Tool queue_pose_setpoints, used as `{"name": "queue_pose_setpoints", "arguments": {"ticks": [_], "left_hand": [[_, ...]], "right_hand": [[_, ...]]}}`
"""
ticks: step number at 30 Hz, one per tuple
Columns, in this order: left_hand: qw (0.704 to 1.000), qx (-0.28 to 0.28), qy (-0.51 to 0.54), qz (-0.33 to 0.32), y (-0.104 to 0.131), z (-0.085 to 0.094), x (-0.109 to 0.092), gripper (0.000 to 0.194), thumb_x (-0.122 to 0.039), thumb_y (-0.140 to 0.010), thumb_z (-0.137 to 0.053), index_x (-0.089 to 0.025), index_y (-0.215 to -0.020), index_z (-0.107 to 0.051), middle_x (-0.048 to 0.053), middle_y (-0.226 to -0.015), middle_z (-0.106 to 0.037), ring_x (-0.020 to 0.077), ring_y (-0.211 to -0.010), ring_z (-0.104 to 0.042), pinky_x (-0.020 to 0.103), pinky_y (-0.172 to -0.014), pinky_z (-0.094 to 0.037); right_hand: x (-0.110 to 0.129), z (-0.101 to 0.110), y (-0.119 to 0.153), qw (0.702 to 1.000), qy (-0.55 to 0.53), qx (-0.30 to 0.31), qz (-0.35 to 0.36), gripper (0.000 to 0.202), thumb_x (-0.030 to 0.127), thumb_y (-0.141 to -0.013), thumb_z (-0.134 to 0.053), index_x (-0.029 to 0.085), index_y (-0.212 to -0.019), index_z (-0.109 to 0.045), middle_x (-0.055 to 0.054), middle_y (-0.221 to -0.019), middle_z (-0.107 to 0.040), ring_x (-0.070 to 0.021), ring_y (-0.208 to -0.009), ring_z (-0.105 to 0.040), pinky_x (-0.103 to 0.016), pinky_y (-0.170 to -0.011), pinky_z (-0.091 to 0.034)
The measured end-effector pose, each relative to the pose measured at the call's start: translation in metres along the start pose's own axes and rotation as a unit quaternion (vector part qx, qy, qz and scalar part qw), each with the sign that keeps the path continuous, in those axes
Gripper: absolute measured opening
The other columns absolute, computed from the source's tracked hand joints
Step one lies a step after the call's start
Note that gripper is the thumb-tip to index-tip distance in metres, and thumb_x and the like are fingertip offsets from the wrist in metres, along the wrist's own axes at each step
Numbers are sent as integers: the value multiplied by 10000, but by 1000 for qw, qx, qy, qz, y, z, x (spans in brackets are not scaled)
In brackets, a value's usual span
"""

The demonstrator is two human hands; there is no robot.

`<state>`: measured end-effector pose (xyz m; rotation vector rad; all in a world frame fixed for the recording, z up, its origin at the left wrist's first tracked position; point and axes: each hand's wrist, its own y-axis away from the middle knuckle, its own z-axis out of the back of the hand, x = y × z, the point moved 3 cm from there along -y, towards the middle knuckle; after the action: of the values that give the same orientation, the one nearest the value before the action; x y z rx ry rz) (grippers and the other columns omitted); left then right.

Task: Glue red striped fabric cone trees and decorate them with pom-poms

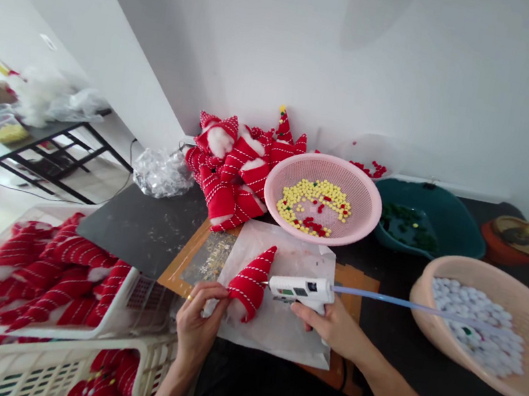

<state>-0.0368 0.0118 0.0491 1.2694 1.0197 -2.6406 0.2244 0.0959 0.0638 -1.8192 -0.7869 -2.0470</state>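
A red cone-shaped plush hat with white stitched stripes (251, 282) lies on a white sheet (294, 338), its tip pointing away. My left hand (200, 312) pinches the hat's lower left edge between thumb and fingers. In my right hand (332, 324) is a white glue gun (302, 290), gripped by its handle. The nozzle points left and meets or nearly meets the hat's right side. A long translucent glue stick (379, 298) runs out of the gun's back to the right.
Behind the sheet stands a pink basket (274, 186) of yellow and red pompoms, beside piled red plush pieces (218, 200). To the right are a teal basin (463, 224) and a peach basket (425, 286) of white pompoms. Crates (135, 305) of red pieces stand at left.
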Motion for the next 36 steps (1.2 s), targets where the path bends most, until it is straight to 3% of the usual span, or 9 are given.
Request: {"name": "queue_pose_setpoints", "arguments": {"ticks": [12,17,21,27,36], "left_hand": [[1000,0,-5,-14,0,2,-3,101,-128,-877,-708,-227,-885,-694,0,-894,-686,148,-854,-662,270,-798,-521],[1000,4,-3,-24,-1,-1,-7,108,-122,-877,-711,-227,-884,-692,-2,-889,-682,141,-841,-661,262,-794,-523],[1000,10,1,-30,-1,-3,-9,106,-120,-881,-707,-224,-885,-689,0,-891,-680,139,-843,-661,258,-799,-523],[999,17,2,-39,-3,-4,-16,107,-111,-882,-701,-218,-882,-693,-1,-886,-681,132,-831,-661,244,-791,-521],[998,29,-1,-54,-5,-6,-23,126,-97,-887,-695,-223,-897,-694,1,-893,-678,129,-836,-667,240,-791,-529]], "right_hand": [[0,0,2,1000,8,3,-2,214,401,-886,-691,190,-911,-672,23,-649,-584,-140,-580,-547,-266,-579,-478],[0,-1,0,999,-29,14,5,277,426,-901,-670,181,-774,-650,8,-611,-592,-141,-584,-548,-273,-600,-453],[4,2,1,997,-79,-7,25,367,476,-900,-652,177,-687,-642,-21,-607,-611,-149,-586,-531,-287,-590,-425],[10,11,3,989,-127,-58,56,393,519,-923,-629,170,-762,-707,-70,-761,-693,-174,-690,-561,-310,-670,-460],[4,3,-6,999,-3,-41,31,295,415,-919,-621,189,-730,-643,-24,-663,-639,-163,-631,-560,-297,-615,-438]]}}
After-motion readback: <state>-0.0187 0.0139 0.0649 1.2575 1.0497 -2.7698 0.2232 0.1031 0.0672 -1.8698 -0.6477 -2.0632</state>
